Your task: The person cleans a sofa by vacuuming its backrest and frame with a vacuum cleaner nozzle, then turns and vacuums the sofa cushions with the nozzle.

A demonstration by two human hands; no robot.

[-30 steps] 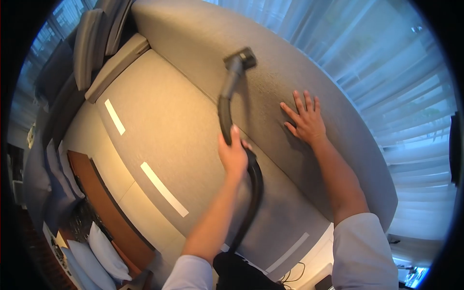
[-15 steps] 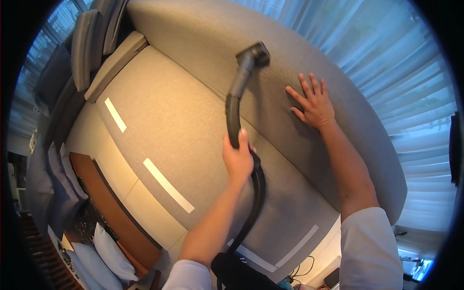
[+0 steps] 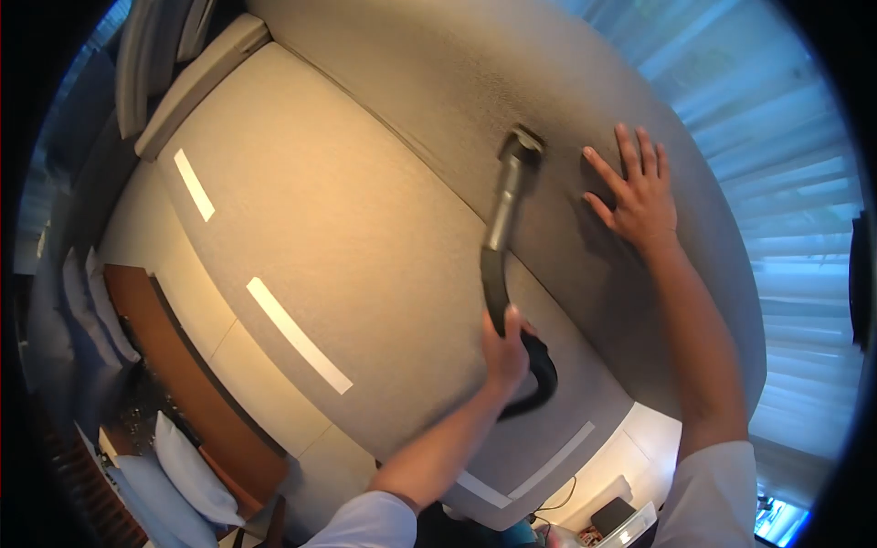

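Vac nozzle (image 3: 523,142) is located at sofa back (image 3: 411,73), apparently against the fabric; exact contact can't be confirmed. Vs. prev. frames, nozzle has been shifted along the back, closer to the person, so a diff. stretch of fabric is now met; hose (image 3: 546,379) has been bent into a tighter curve below the grip. Nozzle end is pointed away from the person, toward top of view; long axis of tube (image 3: 501,215) is angled up from L hand (image 3: 507,352) w/ slight rightward lean, seat/back seam crossed obliquely. Hose is gripped by L hand, fingers wrapped round, closed. R hand (image 3: 642,205) is held w/ fingers spread wide at sofa back, just beside nozzle, nothing grasped; palm contact is hidden. Sofa seat (image 3: 338,183) is marked w/ white strips (image 3: 300,336); curtain (image 3: 786,274) is hung behind.
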